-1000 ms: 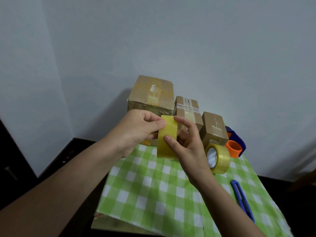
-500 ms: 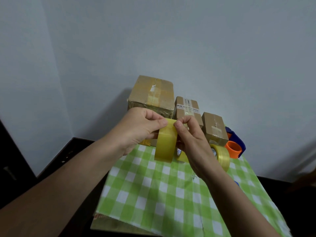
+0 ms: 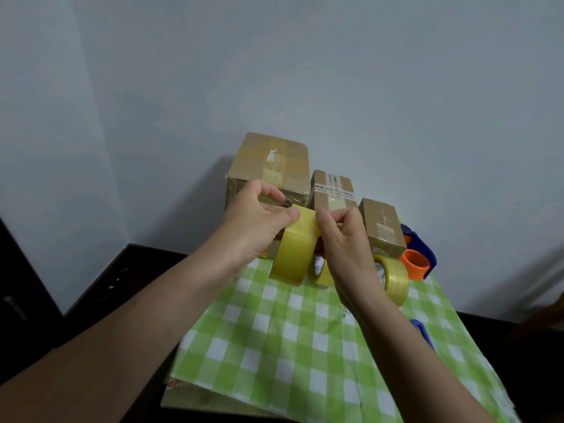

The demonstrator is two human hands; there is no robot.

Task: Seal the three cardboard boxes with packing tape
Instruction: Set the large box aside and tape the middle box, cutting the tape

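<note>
Green-and-white checked cloth covers the worktop. Its near edge lies over a brown board, and dark worktop shows past the cloth's left and right edges. We see a blue knife on the cloth near its right edge, partly hidden by the right forearm.

Both forearms cross above the near half of the cloth, which runs as open checks from the near edge up to the rolls.

Above the cloth's far half we hold the tape roll on edge, lifted off the surface.
- The left hand grips it, thumb pressed on the outer face near the top and fingers curled behind.
- The right hand pinches the roll's top right edge, thumb against the tape and fingers curled.

A second roll stands on edge on the cloth, just right of the right wrist. We see part of a third roll between the held roll and that wrist. A blue dispenser with an orange core sits beyond, at the cloth's far right corner.

Three boxes line the far edge against the wall: the large box on the left, the middle box beside it, and the small box on the right, next to the dispenser. All three have old tape on their tops. We cannot tell whether the boxes touch one another.
</note>
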